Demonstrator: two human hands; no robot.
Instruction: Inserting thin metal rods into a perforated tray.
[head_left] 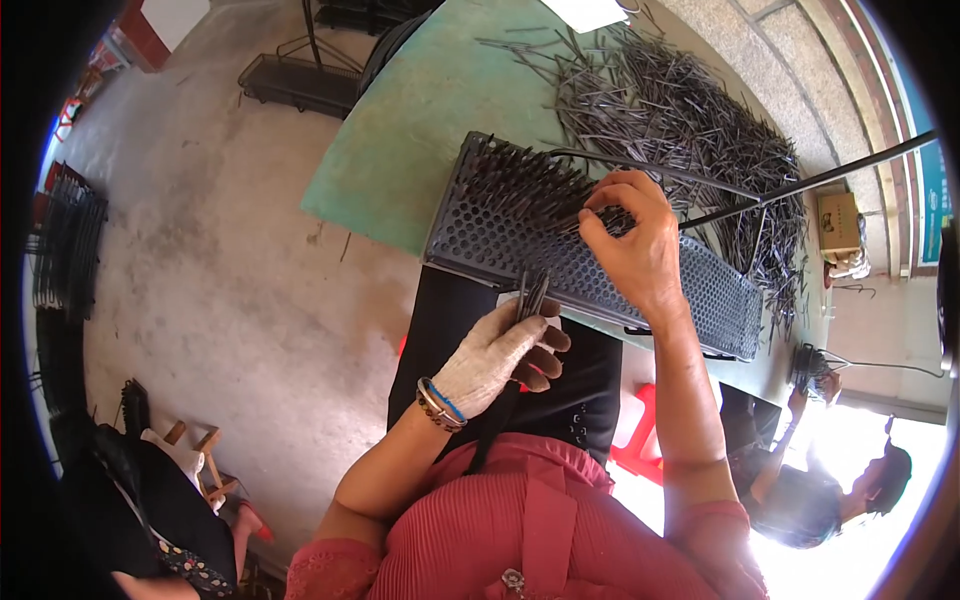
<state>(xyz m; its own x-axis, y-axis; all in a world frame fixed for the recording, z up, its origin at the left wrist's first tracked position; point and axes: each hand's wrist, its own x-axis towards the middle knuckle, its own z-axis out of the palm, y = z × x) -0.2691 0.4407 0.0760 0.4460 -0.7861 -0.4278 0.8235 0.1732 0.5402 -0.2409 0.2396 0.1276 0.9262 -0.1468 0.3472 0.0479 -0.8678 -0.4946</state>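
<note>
1. Well, the floor is big and grey, and it spreads out on the left side.
2. Next comes the table, green on top, with a round edge.
3. A worker is low on the right, near bright light, with arms up by some dark things.
4. The heap is lots of thin black sticks, all messy, lying on the far part of the table.
5. The rack is long and black, full of round holes. It lies at a slant by the near side of the table, and black rods run beside it.
6. A red stool peeks out below the rack.
7. A brown box is over by the wall.
8. The right hand is bare and over the rack. Its thumb and finger are bent close together; I cannot tell if they pinch a stick.
9. The left hand wears a pale glove with brown fingertips. It is just below the rack, and it grips a bunch.
10. The bunch is a few black sticks poking up past the thumb.
11. Smallest are the pegs, dark sticks packed close in the rack's left part.
</note>
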